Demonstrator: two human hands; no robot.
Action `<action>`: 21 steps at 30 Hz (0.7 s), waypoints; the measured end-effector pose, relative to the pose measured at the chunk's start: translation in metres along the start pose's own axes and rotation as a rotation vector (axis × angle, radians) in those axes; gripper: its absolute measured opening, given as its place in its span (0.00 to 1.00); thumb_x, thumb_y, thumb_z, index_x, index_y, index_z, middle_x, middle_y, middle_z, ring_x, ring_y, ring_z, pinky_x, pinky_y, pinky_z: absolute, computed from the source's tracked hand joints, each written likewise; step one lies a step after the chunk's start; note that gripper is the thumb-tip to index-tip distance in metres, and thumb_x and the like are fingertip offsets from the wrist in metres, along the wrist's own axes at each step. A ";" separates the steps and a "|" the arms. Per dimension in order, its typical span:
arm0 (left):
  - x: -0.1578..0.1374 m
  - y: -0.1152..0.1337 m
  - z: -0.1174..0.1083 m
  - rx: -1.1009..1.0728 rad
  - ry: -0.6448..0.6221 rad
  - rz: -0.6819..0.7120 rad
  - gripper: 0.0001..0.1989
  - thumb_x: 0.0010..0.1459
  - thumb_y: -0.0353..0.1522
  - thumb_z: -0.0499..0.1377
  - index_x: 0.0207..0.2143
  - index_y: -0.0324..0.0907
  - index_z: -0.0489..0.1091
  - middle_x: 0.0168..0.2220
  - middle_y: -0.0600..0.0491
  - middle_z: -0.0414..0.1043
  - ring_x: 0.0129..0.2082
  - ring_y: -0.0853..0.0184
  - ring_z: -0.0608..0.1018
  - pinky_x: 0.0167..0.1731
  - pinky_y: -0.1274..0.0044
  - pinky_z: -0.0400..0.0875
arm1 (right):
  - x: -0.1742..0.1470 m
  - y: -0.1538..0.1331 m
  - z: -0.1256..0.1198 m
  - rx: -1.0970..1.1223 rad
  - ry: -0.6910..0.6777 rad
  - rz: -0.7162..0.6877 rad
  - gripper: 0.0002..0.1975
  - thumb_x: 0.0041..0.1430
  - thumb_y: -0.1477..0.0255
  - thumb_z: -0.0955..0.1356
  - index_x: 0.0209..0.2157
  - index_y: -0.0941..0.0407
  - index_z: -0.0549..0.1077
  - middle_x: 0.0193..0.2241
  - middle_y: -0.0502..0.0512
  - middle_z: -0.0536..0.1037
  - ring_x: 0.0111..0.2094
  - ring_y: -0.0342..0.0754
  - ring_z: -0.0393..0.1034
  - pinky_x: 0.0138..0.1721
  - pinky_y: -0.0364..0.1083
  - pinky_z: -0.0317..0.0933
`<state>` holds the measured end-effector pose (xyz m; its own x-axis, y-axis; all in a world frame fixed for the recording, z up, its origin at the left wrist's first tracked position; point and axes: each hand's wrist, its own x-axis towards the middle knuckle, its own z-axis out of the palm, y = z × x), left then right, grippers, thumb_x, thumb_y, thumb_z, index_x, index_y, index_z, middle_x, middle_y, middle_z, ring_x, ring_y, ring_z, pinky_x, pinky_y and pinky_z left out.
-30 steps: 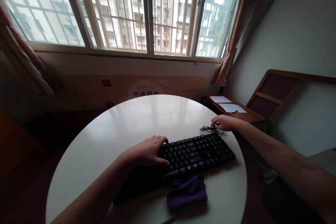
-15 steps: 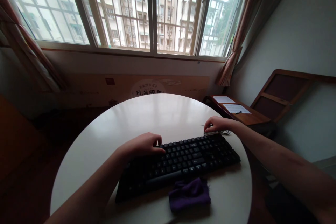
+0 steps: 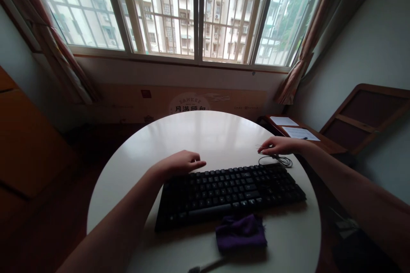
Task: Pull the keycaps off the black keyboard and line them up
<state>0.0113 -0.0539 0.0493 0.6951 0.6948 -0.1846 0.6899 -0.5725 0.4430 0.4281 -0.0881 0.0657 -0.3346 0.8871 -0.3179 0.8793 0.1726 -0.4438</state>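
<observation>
The cable (image 3: 283, 161), right of centre, lies just below the right hand (image 3: 280, 145), the nearer grip: fingers pinched, hold unclear. The left hand (image 3: 180, 163), loosely curled, seems unladen. The keyboard (image 3: 231, 190), centre, runs lengthwise across the frame. One cable, one keyboard, one cloth (image 3: 241, 233), one brush (image 3: 212, 265).

Characters (image 3: 190, 108) on the tan panel (image 3: 224, 102) read 月满颐和

The left hand (image 3: 179, 163) partly hides the black rectangular keyboard (image 3: 232, 192). The bottom edge crops the round white counter (image 3: 205, 134).
</observation>
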 end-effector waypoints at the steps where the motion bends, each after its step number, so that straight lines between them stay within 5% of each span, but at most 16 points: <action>1: -0.001 -0.007 -0.004 -0.015 0.047 -0.023 0.30 0.59 0.56 0.44 0.34 0.42 0.72 0.35 0.49 0.75 0.33 0.61 0.74 0.32 0.74 0.64 | 0.001 -0.007 -0.002 -0.025 0.056 -0.018 0.24 0.58 0.55 0.66 0.47 0.56 0.79 0.47 0.58 0.80 0.49 0.56 0.72 0.50 0.46 0.62; 7: -0.003 -0.040 -0.016 -0.037 0.181 -0.139 0.34 0.62 0.55 0.38 0.31 0.41 0.72 0.36 0.46 0.76 0.36 0.59 0.74 0.36 0.72 0.65 | 0.015 -0.029 -0.004 -0.279 0.182 0.011 0.16 0.58 0.59 0.67 0.38 0.53 0.82 0.36 0.57 0.83 0.37 0.55 0.76 0.40 0.48 0.65; 10: -0.002 -0.039 -0.014 -0.016 0.185 -0.122 0.32 0.62 0.54 0.39 0.30 0.41 0.71 0.34 0.47 0.75 0.34 0.60 0.74 0.34 0.73 0.64 | 0.028 -0.026 -0.002 -0.304 0.254 0.002 0.16 0.59 0.64 0.66 0.44 0.54 0.81 0.42 0.59 0.81 0.43 0.57 0.75 0.45 0.49 0.65; 14: -0.002 -0.029 -0.011 0.039 0.114 -0.038 0.26 0.57 0.54 0.49 0.30 0.42 0.70 0.31 0.50 0.73 0.29 0.63 0.72 0.28 0.75 0.61 | 0.046 -0.026 0.008 -0.298 0.259 -0.101 0.19 0.61 0.70 0.63 0.52 0.51 0.76 0.55 0.53 0.74 0.53 0.51 0.69 0.54 0.46 0.60; 21: -0.001 -0.026 -0.005 0.018 -0.068 -0.061 0.19 0.48 0.49 0.59 0.29 0.43 0.72 0.29 0.53 0.74 0.29 0.64 0.72 0.25 0.77 0.60 | 0.052 -0.009 0.014 -0.361 0.147 -0.024 0.18 0.48 0.80 0.66 0.37 0.51 0.83 0.48 0.54 0.79 0.49 0.55 0.72 0.51 0.47 0.62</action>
<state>-0.0078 -0.0375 0.0427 0.6636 0.6977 -0.2698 0.7343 -0.5386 0.4132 0.3978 -0.0494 0.0419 -0.3274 0.9283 -0.1764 0.9433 0.3103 -0.1177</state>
